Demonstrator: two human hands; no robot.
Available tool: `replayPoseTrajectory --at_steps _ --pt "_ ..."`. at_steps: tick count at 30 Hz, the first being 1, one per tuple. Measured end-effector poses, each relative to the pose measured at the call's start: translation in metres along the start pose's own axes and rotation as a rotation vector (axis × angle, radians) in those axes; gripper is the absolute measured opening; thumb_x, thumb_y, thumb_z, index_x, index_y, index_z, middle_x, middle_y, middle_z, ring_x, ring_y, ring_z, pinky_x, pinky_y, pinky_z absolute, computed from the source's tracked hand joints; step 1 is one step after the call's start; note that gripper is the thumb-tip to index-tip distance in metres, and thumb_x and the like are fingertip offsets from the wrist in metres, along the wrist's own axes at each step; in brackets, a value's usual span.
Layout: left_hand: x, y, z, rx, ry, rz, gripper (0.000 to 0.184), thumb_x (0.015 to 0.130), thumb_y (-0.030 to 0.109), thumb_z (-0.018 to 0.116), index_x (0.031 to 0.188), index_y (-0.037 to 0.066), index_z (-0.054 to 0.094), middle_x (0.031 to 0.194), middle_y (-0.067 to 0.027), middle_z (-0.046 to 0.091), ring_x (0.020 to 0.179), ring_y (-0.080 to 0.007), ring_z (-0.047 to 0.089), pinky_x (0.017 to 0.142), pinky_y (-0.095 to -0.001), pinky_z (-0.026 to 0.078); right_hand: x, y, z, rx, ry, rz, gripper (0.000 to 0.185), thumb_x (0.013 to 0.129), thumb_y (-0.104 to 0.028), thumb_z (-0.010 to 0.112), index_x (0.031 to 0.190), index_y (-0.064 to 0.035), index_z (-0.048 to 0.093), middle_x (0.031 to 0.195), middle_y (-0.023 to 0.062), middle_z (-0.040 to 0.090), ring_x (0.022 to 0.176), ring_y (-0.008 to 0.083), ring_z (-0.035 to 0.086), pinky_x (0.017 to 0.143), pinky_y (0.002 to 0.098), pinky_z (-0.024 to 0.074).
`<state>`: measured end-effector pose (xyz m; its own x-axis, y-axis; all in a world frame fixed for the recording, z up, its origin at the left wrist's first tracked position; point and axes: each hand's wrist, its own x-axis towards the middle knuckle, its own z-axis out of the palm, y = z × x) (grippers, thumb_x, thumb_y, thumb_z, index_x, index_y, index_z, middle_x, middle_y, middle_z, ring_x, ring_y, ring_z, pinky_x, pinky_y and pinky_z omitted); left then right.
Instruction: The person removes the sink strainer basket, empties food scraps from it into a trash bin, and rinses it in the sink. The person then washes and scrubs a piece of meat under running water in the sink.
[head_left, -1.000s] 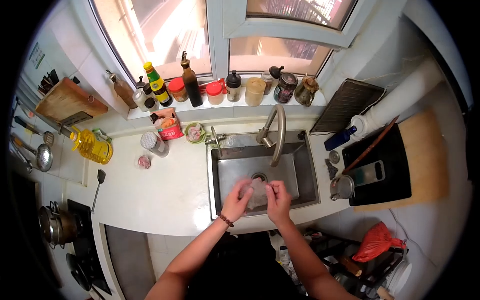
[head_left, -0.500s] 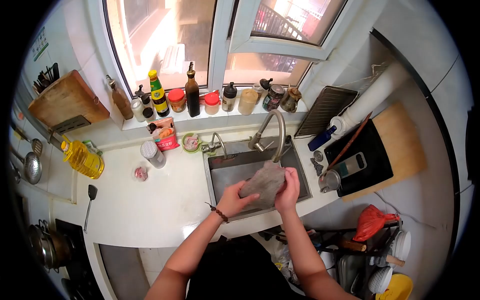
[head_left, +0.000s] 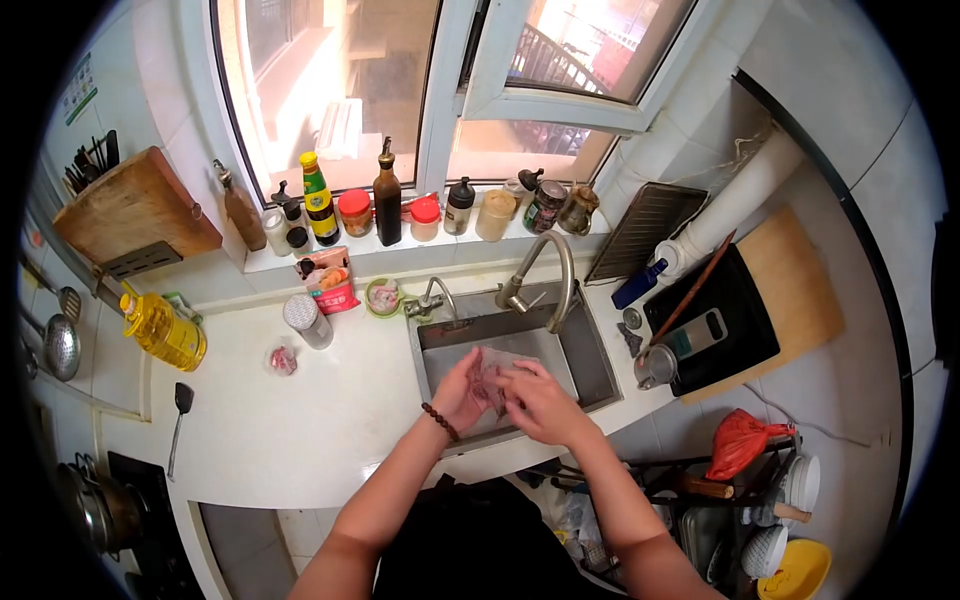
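Observation:
Both hands are together over the sink (head_left: pixel 600 365), in front of the curved faucet (head_left: pixel 562 275). My left hand (head_left: pixel 460 395) has its palm turned up and holds a limp, greyish-pink rag (head_left: pixel 518 362), crumpled and mostly covered by my hands. From the other side, my right hand (head_left: pixel 545 405) presses bent fingers onto the rag. A smaller tap (head_left: pixel 432 298) stands at the sink's back left corner.
A shaker canister (head_left: pixel 307 322), a tied clear bag (head_left: pixel 282 358), an oil bottle (head_left: pixel 165 340) and a spatula (head_left: pixel 179 430) are on the counter to the left. Bottles and jars line the windowsill (head_left: pixel 420 250). A metal cup (head_left: pixel 656 368) is to the sink's right.
The rag was spread out between both hands below the faucet; now it is gathered and lower. My right hand has shifted left and down, its fingers over my left palm.

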<state>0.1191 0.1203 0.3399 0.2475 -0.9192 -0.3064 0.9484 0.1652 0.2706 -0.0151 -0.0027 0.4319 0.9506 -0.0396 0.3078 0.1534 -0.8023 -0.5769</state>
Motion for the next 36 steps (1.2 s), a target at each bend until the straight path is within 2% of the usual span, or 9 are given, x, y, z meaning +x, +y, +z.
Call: replayPoseTrajectory --at_steps 5,12,14,18,21,23,30,32,36 --pt "0.004 -0.006 -0.001 0.260 0.061 0.133 0.025 0.098 0.011 0.051 0.123 0.008 0.056 0.109 -0.0019 0.064 0.099 -0.0130 0.062 0.081 -0.0281 0.052 -0.011 0.005 0.007 -0.102 -0.138 -0.174 0.030 0.079 -0.010 0.068 0.108 -0.0044 0.061 0.125 0.0191 0.062 0.119 0.0343 0.057 0.104 0.0449 0.0404" --pt "0.007 -0.010 0.026 0.415 -0.078 0.333 0.029 0.096 0.006 0.052 0.124 0.005 0.052 0.113 -0.0028 0.061 0.101 -0.0118 0.060 0.083 -0.0274 0.051 0.007 0.022 0.033 0.123 0.461 0.470 0.029 0.087 -0.026 0.071 0.098 -0.0002 0.065 0.099 0.0197 0.069 0.088 0.0342 0.068 0.076 0.0372 0.0526" --pt "0.014 -0.015 0.030 0.752 -0.014 0.656 0.024 0.098 0.013 0.053 0.120 0.005 0.054 0.111 -0.0040 0.062 0.097 -0.0132 0.060 0.082 -0.0279 0.049 0.004 0.041 0.045 0.239 0.512 0.644 0.030 0.092 -0.028 0.066 0.095 0.0011 0.066 0.083 0.0109 0.069 0.073 0.0138 0.062 0.066 0.0303 0.0496" --pt "0.017 -0.017 0.024 1.174 0.168 0.748 0.024 0.099 0.021 0.055 0.113 0.002 0.057 0.099 -0.0083 0.066 0.086 -0.0144 0.060 0.074 -0.0306 0.049 0.017 0.045 0.052 0.257 0.533 0.620 0.032 0.096 -0.030 0.061 0.091 0.0016 0.066 0.073 0.0064 0.065 0.066 0.0070 0.053 0.056 0.0291 0.0440" --pt "0.024 -0.021 0.038 1.194 0.419 0.763 0.034 0.099 0.031 0.054 0.106 -0.001 0.055 0.079 -0.0206 0.062 0.071 -0.0343 0.064 0.063 -0.0403 0.048 0.026 0.048 0.069 0.321 0.530 0.695 0.035 0.098 -0.032 0.058 0.088 0.0017 0.062 0.070 0.0062 0.063 0.063 0.0083 0.053 0.055 0.0299 0.0434" --pt "0.026 -0.018 0.052 1.169 0.497 0.765 0.038 0.099 0.036 0.052 0.100 -0.001 0.054 0.075 -0.0231 0.060 0.066 -0.0401 0.060 0.059 -0.0429 0.046 0.033 0.062 0.083 0.234 0.754 0.681 0.035 0.097 -0.035 0.056 0.094 -0.0002 0.060 0.069 0.0180 0.062 0.063 0.0304 0.061 0.060 0.0390 0.0461" --pt "0.071 -0.032 -0.009 1.129 0.559 0.803 0.035 0.099 0.036 0.051 0.092 0.002 0.056 0.074 -0.0157 0.061 0.066 -0.0246 0.059 0.062 -0.0386 0.047 0.035 0.054 0.095 0.204 0.631 0.600 0.036 0.100 -0.033 0.052 0.084 -0.0008 0.054 0.062 0.0109 0.054 0.058 0.0169 0.050 0.055 0.0358 0.0432" --pt "0.061 -0.038 -0.002 1.196 0.525 0.657 0.035 0.100 0.033 0.050 0.087 0.001 0.054 0.069 -0.0147 0.057 0.063 -0.0188 0.054 0.060 -0.0370 0.046 0.021 0.095 0.102 0.392 0.677 0.738 0.036 0.099 -0.032 0.052 0.085 0.0003 0.057 0.070 0.0200 0.062 0.063 0.0335 0.060 0.060 0.0425 0.0453" --pt "0.086 -0.041 -0.033 1.139 0.580 0.588 0.037 0.099 0.033 0.050 0.080 0.001 0.053 0.067 -0.0171 0.056 0.060 -0.0242 0.054 0.059 -0.0409 0.044 0.016 0.078 0.113 0.144 0.615 0.563 0.039 0.100 -0.031 0.051 0.080 0.0010 0.058 0.069 0.0202 0.060 0.060 0.0351 0.057 0.060 0.0436 0.0446"
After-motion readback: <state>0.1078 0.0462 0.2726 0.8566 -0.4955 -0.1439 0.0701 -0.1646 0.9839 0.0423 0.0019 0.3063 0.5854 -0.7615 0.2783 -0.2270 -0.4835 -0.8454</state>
